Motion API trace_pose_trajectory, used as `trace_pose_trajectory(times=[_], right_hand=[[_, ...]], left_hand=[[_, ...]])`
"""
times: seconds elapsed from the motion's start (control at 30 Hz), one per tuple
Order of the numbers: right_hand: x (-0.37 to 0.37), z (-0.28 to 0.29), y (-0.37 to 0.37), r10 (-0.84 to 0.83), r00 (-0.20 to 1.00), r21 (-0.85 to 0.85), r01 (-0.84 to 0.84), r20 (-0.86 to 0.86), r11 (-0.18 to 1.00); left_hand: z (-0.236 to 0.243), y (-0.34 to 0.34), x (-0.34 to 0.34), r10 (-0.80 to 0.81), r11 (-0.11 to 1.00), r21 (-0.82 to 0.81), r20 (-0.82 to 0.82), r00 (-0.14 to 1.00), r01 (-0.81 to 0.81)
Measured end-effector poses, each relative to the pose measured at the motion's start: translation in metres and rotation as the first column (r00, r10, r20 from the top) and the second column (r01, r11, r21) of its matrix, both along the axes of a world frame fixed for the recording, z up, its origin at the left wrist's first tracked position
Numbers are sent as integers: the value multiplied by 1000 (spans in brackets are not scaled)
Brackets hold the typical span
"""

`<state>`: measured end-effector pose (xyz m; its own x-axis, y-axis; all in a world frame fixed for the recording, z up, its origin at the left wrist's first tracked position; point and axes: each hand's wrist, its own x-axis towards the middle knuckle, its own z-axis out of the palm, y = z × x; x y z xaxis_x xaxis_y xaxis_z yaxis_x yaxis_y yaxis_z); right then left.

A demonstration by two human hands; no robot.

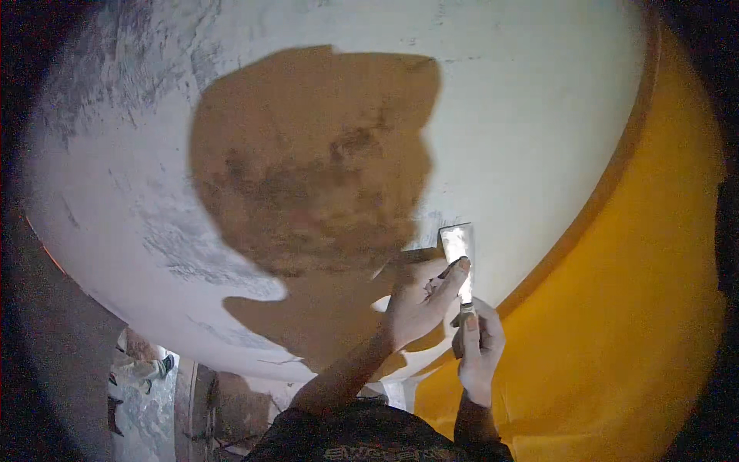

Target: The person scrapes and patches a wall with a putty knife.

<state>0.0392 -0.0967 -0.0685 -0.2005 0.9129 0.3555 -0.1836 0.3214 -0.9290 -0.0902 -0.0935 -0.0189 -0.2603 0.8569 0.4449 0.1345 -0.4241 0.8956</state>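
My right hand (pixel 483 343) is closed round the handle of a putty knife (pixel 457 240), whose bright metal blade points up, away from me. To its left, my left hand (pixel 422 302) is closed, with its thumb lying over the edge of the blade. A dark, straight-edged strip (pixel 422 253) shows just above the left knuckles; whether it is a held tool or a shadow I cannot tell. The blade's tip appears against the pale, patchy plastered surface (pixel 531 146); contact is unclear.
A large brown shadow (pixel 315 169) covers the middle of the plastered surface, with grey smears around it. On the right is a yellow-orange surface (pixel 616 308) beyond a curved edge. At lower left, several indistinct items (pixel 142 373) lie on a light, stained floor.
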Motion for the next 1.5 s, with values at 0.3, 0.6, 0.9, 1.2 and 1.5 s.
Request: trace_pose_trajectory(times=[0.3,0.6,0.9,1.2,1.5], right_hand=[[14,23,1,-247,907,443,77,340,893],[13,34,3,-537,801,693,231,264,683],[31,51,11,-600,751,784,184,277,592],[29,50,27,-546,814,810,177,199,560],[35,52,27,-543,802,781,166,249,602]], left_hand=[[0,2,-3,-76,993,96,18,997,74],[19,5,-10,-113,993,22,13,993,113],[31,4,-7,-193,960,-160,213,958,229],[17,11,-11,-230,959,-111,226,946,260],[18,18,-13,-251,958,-125,69,965,258]])
